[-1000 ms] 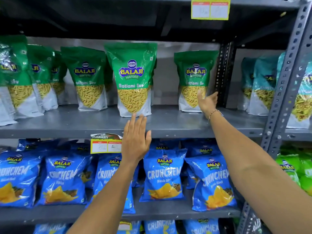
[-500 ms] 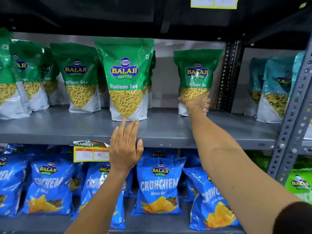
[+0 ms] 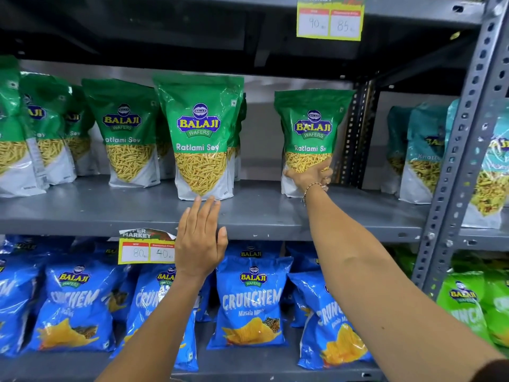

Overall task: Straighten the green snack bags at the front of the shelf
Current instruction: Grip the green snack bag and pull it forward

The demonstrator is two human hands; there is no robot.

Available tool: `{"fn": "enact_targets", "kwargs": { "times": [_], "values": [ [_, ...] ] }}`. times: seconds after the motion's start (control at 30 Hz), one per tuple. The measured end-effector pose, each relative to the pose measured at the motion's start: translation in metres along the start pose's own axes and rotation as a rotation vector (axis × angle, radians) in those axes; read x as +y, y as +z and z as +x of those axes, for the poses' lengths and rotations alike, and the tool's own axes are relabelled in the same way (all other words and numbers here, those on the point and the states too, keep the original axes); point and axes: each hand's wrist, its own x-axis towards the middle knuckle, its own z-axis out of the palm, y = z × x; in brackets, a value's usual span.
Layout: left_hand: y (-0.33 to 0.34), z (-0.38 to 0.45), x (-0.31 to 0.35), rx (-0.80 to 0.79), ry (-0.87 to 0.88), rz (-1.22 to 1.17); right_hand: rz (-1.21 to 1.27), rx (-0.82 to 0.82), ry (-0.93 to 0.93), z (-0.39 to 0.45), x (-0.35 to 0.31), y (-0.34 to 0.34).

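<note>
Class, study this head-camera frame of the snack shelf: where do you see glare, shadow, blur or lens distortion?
Head view: glare streaks the glossy middle green Ratlami Sev bag; deep shadow fills the space under the upper shelf; the teal bags at the right edge look soft; the grey upright leans, a wide-angle effect.

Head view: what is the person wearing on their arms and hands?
Both forearms are bare. The right hand has a thin beaded bracelet at the wrist, and a dark sleeve edge shows at the lower right corner. The left hand shows no jewellery, gloves or sleeve.
</note>
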Motion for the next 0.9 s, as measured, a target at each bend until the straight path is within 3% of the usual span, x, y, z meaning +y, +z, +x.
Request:
{"fn": "enact_targets", "kwargs": {
  "times": [0.9],
  "values": [
    [-0.022, 0.003, 0.002, -0.243, -0.04, -0.105, -0.074, 0.02, -0.09, -0.096, 0.008, -0.074]
  ]
}}
